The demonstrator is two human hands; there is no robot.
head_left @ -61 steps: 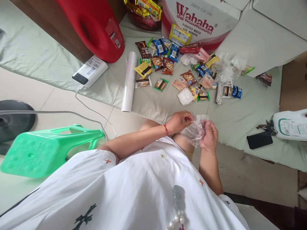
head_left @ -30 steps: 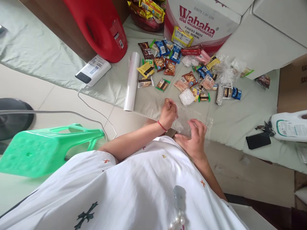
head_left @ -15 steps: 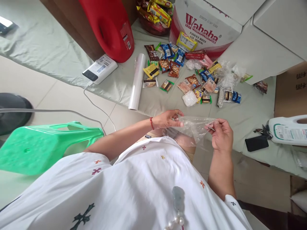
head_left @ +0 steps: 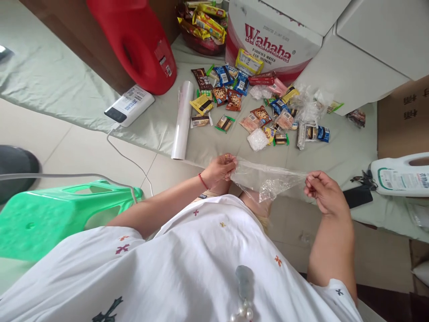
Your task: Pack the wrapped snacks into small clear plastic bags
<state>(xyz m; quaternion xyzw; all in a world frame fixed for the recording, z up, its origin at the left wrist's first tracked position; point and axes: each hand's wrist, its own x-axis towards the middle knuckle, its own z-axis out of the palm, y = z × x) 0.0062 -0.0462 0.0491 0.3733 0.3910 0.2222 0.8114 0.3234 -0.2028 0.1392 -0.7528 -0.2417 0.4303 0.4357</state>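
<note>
A crumpled sheet of clear plastic wrap [head_left: 264,181] is stretched above my lap between both hands. My left hand [head_left: 219,171], with a red cord at the wrist, pinches its left end. The other end is pinched in the fingertips of my right hand [head_left: 323,192]. Beyond my hands lies a roll of plastic wrap [head_left: 182,120] on the green cloth. Right of the roll are several small packaged snacks [head_left: 225,123], among them a clear-wrapped bundle [head_left: 258,140].
At the back stand a red jug [head_left: 134,49], a bowl of snacks [head_left: 203,42] and a Wahaha carton [head_left: 271,44]. A corded power bank [head_left: 129,107] lies left, above a green stool [head_left: 50,219]. On the right are a phone [head_left: 358,197] and a white bottle [head_left: 402,174].
My hands have moved apart, the right one further right, pulling the plastic wrap wider and tauter. My left fingers, more spread before, have closed on its edge. The view has shifted slightly.
</note>
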